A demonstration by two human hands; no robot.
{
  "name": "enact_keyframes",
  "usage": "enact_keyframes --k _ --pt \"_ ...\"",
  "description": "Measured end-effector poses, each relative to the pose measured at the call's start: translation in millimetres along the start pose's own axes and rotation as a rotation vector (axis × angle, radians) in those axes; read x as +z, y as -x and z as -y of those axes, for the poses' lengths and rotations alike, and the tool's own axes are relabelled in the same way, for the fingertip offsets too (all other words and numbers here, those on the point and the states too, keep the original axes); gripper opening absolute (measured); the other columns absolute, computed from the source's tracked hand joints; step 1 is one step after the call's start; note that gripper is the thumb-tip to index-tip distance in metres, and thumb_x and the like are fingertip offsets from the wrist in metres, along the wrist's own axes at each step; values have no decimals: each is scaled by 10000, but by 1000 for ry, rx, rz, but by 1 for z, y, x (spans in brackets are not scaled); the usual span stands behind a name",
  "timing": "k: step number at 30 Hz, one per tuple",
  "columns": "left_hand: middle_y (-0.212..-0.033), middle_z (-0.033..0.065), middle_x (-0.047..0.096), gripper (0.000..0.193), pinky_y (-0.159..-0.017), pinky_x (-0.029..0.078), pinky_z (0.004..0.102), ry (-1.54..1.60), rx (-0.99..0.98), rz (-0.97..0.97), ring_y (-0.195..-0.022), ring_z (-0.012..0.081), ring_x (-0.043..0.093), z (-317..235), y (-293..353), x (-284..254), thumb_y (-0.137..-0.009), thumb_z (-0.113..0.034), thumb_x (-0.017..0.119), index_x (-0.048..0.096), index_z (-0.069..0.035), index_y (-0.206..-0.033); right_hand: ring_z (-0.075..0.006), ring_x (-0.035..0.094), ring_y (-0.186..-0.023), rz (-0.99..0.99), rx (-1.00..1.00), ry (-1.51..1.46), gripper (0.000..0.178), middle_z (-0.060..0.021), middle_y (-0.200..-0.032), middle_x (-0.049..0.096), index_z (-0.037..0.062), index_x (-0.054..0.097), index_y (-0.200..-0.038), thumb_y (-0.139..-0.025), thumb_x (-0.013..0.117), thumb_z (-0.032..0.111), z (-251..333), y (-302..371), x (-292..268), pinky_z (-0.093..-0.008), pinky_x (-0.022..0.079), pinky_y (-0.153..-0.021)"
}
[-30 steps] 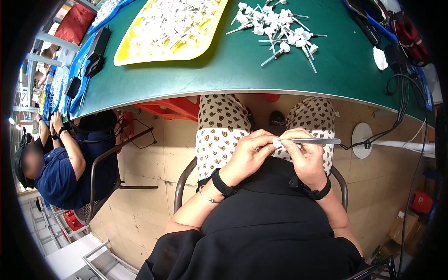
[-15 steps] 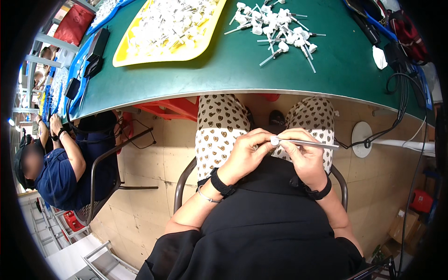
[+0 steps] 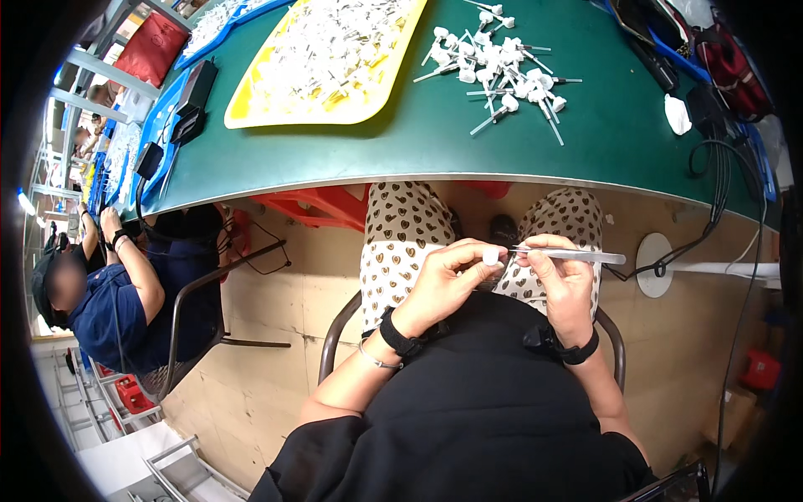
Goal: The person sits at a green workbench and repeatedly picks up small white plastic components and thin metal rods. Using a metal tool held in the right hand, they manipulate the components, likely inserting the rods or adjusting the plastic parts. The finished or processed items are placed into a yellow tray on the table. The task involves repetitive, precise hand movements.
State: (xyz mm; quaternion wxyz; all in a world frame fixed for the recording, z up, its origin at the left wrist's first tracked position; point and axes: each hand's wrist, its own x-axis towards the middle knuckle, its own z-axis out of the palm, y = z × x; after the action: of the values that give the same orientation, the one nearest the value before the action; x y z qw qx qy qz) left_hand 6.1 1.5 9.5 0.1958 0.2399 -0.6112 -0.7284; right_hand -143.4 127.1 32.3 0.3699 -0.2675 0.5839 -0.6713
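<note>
Above my lap, my left hand point(image 3: 443, 284) pinches a small white plastic part point(image 3: 491, 256) between thumb and fingertips. It looks like the white caps with thin clear tubes on the table, though most of it hides behind my fingers. My right hand point(image 3: 565, 293) grips metal tweezers point(image 3: 581, 255), their blunt end out to the right. Their dark, thin tips point left and lie close to the fingertips of my left hand; whether they touch anything is too small to tell. On the green table ahead lies a loose pile of white-capped tubes point(image 3: 502, 71).
A yellow tray point(image 3: 242, 117) heaped with similar small parts stands left of the pile. Black cables point(image 3: 715, 192) hang over the table's right edge. A crumpled white piece point(image 3: 677, 115) lies near them. At the left, another person point(image 3: 125, 293) sits at the same table.
The tweezers and my right hand have drawn a little to the right, away from the white part, which now shows more. The whole view has shifted slightly.
</note>
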Motion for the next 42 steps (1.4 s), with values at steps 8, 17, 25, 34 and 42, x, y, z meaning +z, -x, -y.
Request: enact_keyframes --k 8,17,25,34,42 --pt "-1073 110 711 138 -800 571 271 -166 269 -156 -896 146 690 -79 -10 -24 -941 41 649 704 35 -1067 -124 682 -883 -16 -7 -32 178 -76 -1009 703 -31 659 -1120 -977 669 75 -2 2 -5 -254 557 -820" --pt "-1259 222 650 524 -941 534 329 -704 567 -654 -1101 260 675 -183 -104 -153 -914 -137 739 554 25 -1377 -107 674 -878 -17 5 -59 167 -58 -981 703 -7 672 -1103 -970 686 94 3 2 -5 -247 553 -810" --pt "-1145 88 698 305 -921 500 344 -1040 629 -209 -1046 210 653 -154 -133 -61 -895 -208 748 709 -70 -1165 -105 672 -871 -49 -15 -81 181 -57 -974 704 -7 673 -1109 -970 689 109 -2 -2 -9 -256 566 -816" --pt "-879 107 665 178 -720 518 360 -1367 628 -153 -787 249 648 -126 -135 -19 -864 -213 766 732 -50 -927 -105 673 -875 -60 -5 -107 174 -50 -977 700 -5 670 -1103 -969 688 105 -3 -2 -11 -255 567 -809" --pt "-914 31 681 126 -617 460 192 -448 427 -222 -716 34 559 -128 -96 -17 -991 -99 654 598 -15 -1066 -116 678 -896 -60 -12 -79 183 -61 -992 700 -10 662 -1121 -973 679 96 -1 -1 -12 -268 570 -829"
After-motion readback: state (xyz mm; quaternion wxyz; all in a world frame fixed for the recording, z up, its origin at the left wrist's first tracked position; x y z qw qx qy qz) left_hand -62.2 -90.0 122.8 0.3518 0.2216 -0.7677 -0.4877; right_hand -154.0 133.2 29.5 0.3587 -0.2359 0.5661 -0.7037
